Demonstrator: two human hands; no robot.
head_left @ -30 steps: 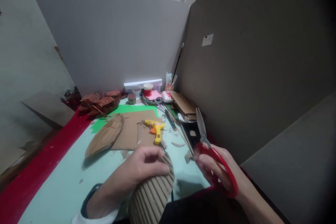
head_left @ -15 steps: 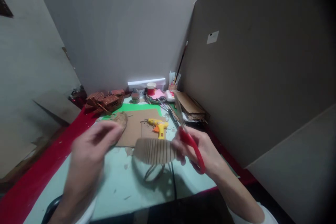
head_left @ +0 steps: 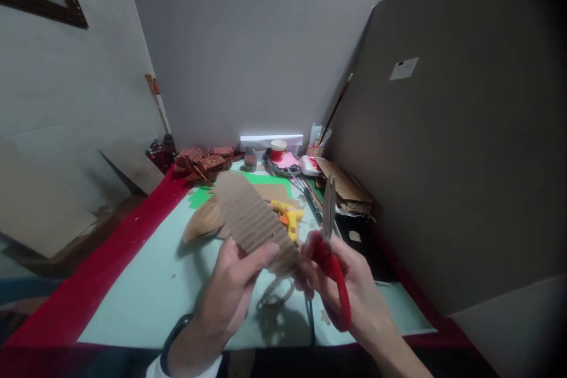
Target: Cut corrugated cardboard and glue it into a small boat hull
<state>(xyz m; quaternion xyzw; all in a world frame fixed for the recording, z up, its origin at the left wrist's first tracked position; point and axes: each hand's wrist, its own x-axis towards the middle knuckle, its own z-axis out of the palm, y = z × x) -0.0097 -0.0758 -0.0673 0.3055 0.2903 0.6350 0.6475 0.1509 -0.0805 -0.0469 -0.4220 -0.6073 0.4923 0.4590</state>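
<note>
A corrugated cardboard piece [head_left: 250,218] with a rounded end slants up to the left above the table. My left hand [head_left: 239,283] pinches its lower edge, thumb on top. Red-handled scissors [head_left: 330,248] point upward in my right hand [head_left: 345,283], whose fingertips also touch the cardboard's lower right end. The scissor blades look nearly closed. Beyond the cardboard, partly covered by it, lies a yellow glue gun [head_left: 290,217]. A curved brown cardboard shape [head_left: 204,221] rests left of the held piece.
Reddish-brown pieces [head_left: 208,164] lie at the back left. Behind are a jar [head_left: 250,162], a red-and-white cup [head_left: 278,150] and a brush holder [head_left: 315,149]. Stacked cardboard [head_left: 348,186] sits at the back right. A black cable [head_left: 310,322] runs toward the front edge.
My left hand has moved right and taken hold of the cardboard, which is now tilted upward. The curved cardboard shape lies away from my left hand. The view has shifted left.
</note>
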